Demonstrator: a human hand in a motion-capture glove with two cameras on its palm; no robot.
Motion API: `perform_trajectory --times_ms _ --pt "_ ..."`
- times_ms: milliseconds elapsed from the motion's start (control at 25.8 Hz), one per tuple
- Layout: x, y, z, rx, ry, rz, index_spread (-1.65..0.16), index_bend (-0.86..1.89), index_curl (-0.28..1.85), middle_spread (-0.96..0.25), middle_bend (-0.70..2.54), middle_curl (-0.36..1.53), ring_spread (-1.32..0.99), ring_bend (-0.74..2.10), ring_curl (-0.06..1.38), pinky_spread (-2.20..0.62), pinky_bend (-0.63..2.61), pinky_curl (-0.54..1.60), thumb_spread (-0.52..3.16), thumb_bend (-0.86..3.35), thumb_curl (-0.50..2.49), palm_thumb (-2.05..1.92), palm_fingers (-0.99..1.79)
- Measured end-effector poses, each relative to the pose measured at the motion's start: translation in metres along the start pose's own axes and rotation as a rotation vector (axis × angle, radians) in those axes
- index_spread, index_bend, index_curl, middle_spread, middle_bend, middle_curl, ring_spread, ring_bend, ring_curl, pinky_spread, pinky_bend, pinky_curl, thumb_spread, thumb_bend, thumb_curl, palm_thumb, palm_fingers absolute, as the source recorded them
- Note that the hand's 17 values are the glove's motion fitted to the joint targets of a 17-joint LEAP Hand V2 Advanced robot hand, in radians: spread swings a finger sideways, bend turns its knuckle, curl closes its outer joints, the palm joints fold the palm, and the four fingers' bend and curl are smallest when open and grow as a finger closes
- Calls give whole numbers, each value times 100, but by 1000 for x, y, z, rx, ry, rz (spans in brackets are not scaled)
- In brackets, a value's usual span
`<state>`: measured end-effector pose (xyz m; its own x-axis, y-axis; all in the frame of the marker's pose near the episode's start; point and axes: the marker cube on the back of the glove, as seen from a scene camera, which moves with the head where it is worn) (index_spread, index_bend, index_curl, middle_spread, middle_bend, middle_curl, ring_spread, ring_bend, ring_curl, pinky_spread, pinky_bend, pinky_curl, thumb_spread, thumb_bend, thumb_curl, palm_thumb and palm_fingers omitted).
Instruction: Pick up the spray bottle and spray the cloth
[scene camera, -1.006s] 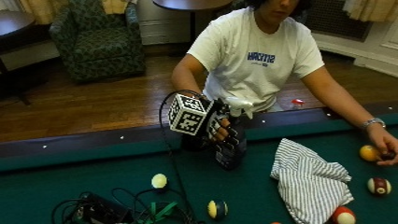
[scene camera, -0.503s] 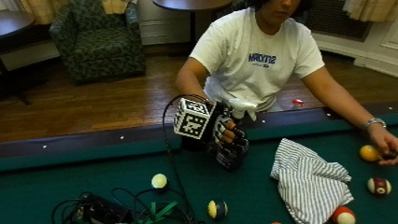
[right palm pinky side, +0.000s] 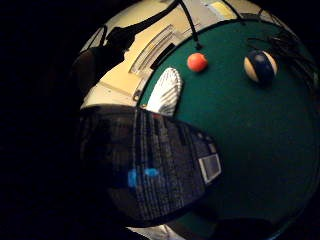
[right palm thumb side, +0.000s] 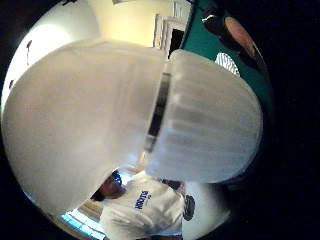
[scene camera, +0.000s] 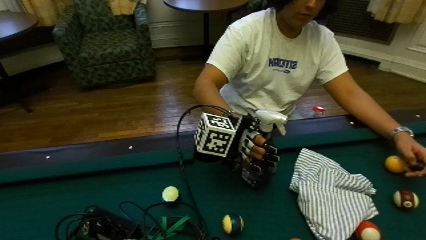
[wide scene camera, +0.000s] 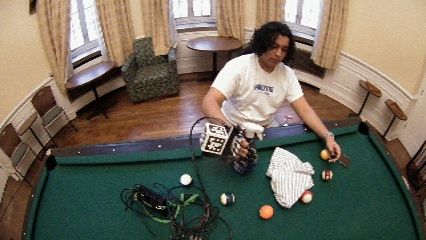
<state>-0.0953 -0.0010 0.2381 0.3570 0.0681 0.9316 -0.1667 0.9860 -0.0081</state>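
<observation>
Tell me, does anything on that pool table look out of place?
Yes. A crumpled striped cloth lies on the green felt among the balls, and a tangle of cables sits nearby. The gloved right hand holds a spray bottle.

Surface (scene camera: 80, 200): green felt, with a dark rail along the far edge.
Cloth (scene camera: 333, 192): white with thin dark stripes.
Spray bottle (scene camera: 259, 172): dark body with small pale print, white trigger head.
Right hand (scene camera: 256, 152): black glove.
Shirt (scene camera: 276, 65): white, blue lettering on the chest.
Ball beside the cables (scene camera: 170, 193): pale yellow-white.
Striped ball (scene camera: 232, 224): dark blue and cream.
Ball by the bare hand (scene camera: 394, 163): yellow-orange.
Ball right of the cloth (scene camera: 405, 199): dark red and white.
Ball at the cloth's near corner (scene camera: 367, 231): red and white.
Lone ball (wide scene camera: 266, 212): orange.
Armchair (scene camera: 106, 45): dark green, patterned.
Floor (scene camera: 100, 110): brown wood.
Curtains (wide scene camera: 113, 30): tan.
</observation>
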Motion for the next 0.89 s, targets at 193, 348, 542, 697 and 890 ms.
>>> perform_trajectory --times_ms 193,348,542,697,890 --pt "-3 -5 4 -16 -11 0 -36 21 26 -17 29 37 -18 51 33 15 14 31 94 -2 34 63 81" --pt "-4 -6 3 -26 3 -9 -34 33 31 -20 37 40 -19 47 31 11 8 25 95 0 35 68 109" --pt "-9 -6 2 -27 8 -34 -31 29 36 -22 43 43 -20 48 34 0 15 27 96 0 37 76 118" --pt "-15 -5 5 -27 12 -67 -30 28 38 -22 46 44 -21 48 36 -5 17 28 92 1 40 82 123" --pt "-25 -7 6 -27 -6 -80 -30 24 39 -22 46 45 -21 52 38 -11 21 30 86 -1 44 87 128"
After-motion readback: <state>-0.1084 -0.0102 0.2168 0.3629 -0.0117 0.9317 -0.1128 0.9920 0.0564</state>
